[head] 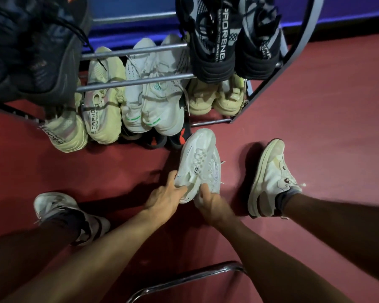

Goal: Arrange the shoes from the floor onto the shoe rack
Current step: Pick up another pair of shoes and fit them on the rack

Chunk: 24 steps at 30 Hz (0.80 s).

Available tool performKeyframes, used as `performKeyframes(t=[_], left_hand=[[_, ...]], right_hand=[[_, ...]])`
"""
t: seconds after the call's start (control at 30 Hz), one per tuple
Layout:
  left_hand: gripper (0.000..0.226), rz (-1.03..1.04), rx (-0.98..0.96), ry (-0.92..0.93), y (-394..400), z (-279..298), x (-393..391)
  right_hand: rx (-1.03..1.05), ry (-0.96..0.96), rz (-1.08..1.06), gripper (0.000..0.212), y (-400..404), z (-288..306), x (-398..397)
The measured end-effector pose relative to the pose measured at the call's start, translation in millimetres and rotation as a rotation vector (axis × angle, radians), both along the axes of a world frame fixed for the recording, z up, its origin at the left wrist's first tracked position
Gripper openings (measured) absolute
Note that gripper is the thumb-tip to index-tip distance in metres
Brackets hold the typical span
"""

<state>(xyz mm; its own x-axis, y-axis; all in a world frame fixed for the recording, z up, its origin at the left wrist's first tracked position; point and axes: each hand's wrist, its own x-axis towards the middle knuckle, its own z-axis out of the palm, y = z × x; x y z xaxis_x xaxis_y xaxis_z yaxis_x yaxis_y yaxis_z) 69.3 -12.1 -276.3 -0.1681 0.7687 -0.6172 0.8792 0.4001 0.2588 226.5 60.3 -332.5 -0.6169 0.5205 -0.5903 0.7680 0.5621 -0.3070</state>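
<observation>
the task looks nearly done, judging by the scene; most shoes already sit on the shoe rack (136, 80), and only one white pair (198, 165) is off it, held in front of the rack's lower right, toes toward the rack, heels toward the person; whether it touches the red floor (315, 106) can't be told.

hands: the left hand (165, 196) grips the heel end of the left-side shoe, fingers curled over its edge; the right hand (214, 204) grips the heel of the right-side shoe, thumb up on it; both closed round the pair, soles pressed close together.

count, as far as visible: top tier approx 2 pairs; a dark pair (31, 51) at left, a black-and-grey knit pair (232, 40) at right; middle tier 3 pairs, i.e. 6 shoes; a pale yellow pair (101, 106), a white pair w/ green marks (153, 101), a cream pair (217, 99); below them a black-and-red pair (164, 138) peeks out, only partly seen; so approx 6 pairs racked, 1 pair in hand.

left to do: set the held pair on a free spot, prob. the lower tier at right under the cream pair. the 2 white shoes on the person's own feet (269, 178) aren't part of it. a chrome tube (184, 278) curves at the bottom edge.
</observation>
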Motion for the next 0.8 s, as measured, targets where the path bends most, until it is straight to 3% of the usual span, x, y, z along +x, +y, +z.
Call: performKeyframes(t=[0.13, 0.2, 0.27, 0.4, 0.53, 0.63, 0.8], left_hand=[[0.020, -0.011, 0.129, -0.046, 7, 18, 7], [0.013, 0.026, 0.178, -0.055, 17, 29, 13], [0.011, 0.065, 0.218, -0.073, 27, 37, 19], [0.009, 0.138, 0.359, -0.141, 40, 41, 22], [0.006, 0.148, 0.437, -0.181, 55, 37, 21], [0.019, 0.227, 0.484, -0.213, 73, 31, 19], [0.009, 0.300, 0.557, -0.176, 110, 16, 10]], right_hand=[[0.275, 0.020, 0.120, 0.035, 5, 9, 19], [0.291, -0.068, 0.171, 0.043, 15, 38, 13], [0.348, -0.043, 0.058, 0.034, 26, 59, 13], [0.495, 0.091, 0.092, 0.030, 55, 72, 18], [0.581, -0.070, 0.310, 0.040, 85, 74, 22], [0.485, -0.045, 0.256, 0.037, 108, 76, 18], [0.221, 0.159, -0.046, 0.022, 138, 71, -6]])
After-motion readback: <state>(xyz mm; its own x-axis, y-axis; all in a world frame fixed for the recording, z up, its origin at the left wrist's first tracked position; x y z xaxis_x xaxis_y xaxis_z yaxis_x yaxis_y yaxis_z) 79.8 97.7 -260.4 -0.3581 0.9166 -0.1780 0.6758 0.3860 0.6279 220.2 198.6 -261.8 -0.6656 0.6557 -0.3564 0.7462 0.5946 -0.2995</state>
